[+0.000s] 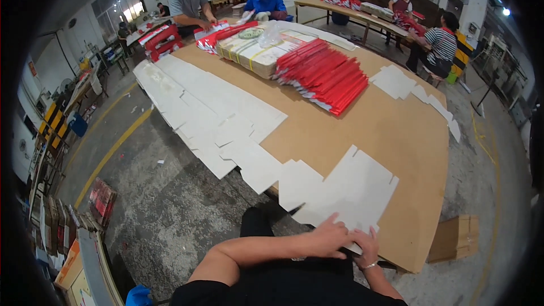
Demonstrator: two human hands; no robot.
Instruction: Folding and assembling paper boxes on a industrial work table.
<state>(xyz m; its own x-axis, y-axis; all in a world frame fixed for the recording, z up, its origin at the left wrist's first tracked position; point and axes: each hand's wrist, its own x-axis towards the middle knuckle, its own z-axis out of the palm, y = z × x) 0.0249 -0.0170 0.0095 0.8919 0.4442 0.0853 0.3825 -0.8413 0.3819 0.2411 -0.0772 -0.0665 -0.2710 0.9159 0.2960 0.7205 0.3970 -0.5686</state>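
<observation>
A flat white die-cut cardboard blank (357, 187), with slots and notched edges, lies at the near edge of the table. My left hand (330, 236) is at the blank's lower edge, fingers bent over and around it. Close beside it, my right hand (366, 247) pinches the same edge near the lower right corner, a bracelet on its wrist. The undersides of both hands' grips are partly hidden. More white blanks (226, 119) lie overlapped in a row along the table's left side, running up to the one I hold.
Fanned red folded cartons (323, 73) lie mid-table beside a strapped stack of cardboard (243, 54). White pieces (392, 82) line the brown table's (362, 130) right edge. A brown box (455, 239) stands on the floor at right. Co-workers handle red cartons at the far end.
</observation>
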